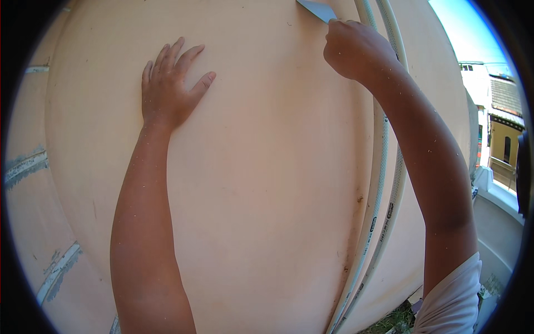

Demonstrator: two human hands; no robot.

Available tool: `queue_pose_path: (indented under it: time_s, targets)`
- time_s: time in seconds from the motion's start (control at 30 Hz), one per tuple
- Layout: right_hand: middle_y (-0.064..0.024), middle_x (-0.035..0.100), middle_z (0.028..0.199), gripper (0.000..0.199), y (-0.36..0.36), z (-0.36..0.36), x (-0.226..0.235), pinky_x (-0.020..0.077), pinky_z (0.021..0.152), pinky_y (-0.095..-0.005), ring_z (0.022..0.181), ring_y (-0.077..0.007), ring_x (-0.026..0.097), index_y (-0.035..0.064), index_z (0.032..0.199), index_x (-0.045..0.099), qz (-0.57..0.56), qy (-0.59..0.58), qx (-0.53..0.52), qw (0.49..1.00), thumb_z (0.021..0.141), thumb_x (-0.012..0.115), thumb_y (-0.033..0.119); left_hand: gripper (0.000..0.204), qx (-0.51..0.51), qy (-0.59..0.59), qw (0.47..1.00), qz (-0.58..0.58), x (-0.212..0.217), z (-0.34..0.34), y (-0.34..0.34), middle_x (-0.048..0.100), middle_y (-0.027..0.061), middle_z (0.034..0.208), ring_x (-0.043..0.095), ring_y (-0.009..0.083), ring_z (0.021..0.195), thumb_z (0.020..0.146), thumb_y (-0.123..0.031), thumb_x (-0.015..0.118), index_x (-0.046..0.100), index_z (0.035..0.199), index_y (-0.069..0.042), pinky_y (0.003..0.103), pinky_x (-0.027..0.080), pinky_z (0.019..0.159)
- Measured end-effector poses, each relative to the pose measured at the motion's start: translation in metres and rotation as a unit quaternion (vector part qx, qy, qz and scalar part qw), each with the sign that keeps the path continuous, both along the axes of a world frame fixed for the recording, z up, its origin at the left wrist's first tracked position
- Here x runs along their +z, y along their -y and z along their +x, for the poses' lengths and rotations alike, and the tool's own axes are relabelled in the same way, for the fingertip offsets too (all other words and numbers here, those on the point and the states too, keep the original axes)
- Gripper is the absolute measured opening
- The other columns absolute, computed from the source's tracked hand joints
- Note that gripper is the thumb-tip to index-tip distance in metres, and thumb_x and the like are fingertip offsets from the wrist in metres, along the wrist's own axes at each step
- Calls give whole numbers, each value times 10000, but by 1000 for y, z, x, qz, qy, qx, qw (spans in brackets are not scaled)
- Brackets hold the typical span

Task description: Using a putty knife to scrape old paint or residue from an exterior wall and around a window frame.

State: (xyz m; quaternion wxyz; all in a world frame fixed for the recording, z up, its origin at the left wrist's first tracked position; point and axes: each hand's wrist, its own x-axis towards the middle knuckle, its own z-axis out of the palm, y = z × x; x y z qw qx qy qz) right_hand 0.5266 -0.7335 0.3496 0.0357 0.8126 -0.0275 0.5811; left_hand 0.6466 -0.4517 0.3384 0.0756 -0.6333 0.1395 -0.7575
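My left hand [171, 89] rests flat on a peach-coloured wall [261, 183], its fingers spread and nothing in them. Higher up and to the right, my right hand [359, 50] is closed around a scraper [318, 10]; its handle is hidden in the fist. The flat grey blade points up and left, close to the wall near the top of the view. Whether the blade touches the wall, I cannot tell. Two pale pipes [381, 161] run down the wall behind my right wrist and forearm.
Grey-white patched strips [26, 167] mark the wall on the left. Dark stains run along the wall beside the pipes. Grass [392, 322] grows at the lower right, below a pale parapet [498, 195]. Buildings [503, 122] and sky lie beyond at the right.
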Motion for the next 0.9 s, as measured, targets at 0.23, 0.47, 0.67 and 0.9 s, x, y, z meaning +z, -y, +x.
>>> queue_pose_path:
  time_s: [0.23,0.47,0.67,0.9]
  targets:
    - [-215,690,1024,257,-7,9,57,530,777,-417,941,-333,681,-27,966,701,45,4,-25,999,863,517,120,559,-14,-12,1000,2,1,2,10,356,10,1539,283,242,1438,908,-562,523,479,1400,-300,475,180,1179]
    - [-198,687,1056,265,-33,11,85,530,813,-413,981,-325,673,-18,987,704,19,45,-17,999,868,507,113,544,-14,-2,1000,-4,-1,3,6,360,-2,1534,299,222,1429,895,-573,535,488,1380,-330,466,199,1180]
    - [-200,687,1053,290,-83,3,72,531,832,-423,978,-317,676,3,1057,695,-51,41,-27,997,883,494,118,494,-44,0,999,-9,-1,0,8,409,24,1493,333,242,1409,893,-513,569,529,1331,-289,471,229,1166]
    - [-123,670,1101,371,-98,23,79,537,796,-433,1000,-307,649,89,1234,585,-40,13,-30,999,891,444,89,309,-188,77,979,8,-4,1,2,526,52,1358,459,291,1302,844,-299,655,628,1140,-212,452,332,1109]
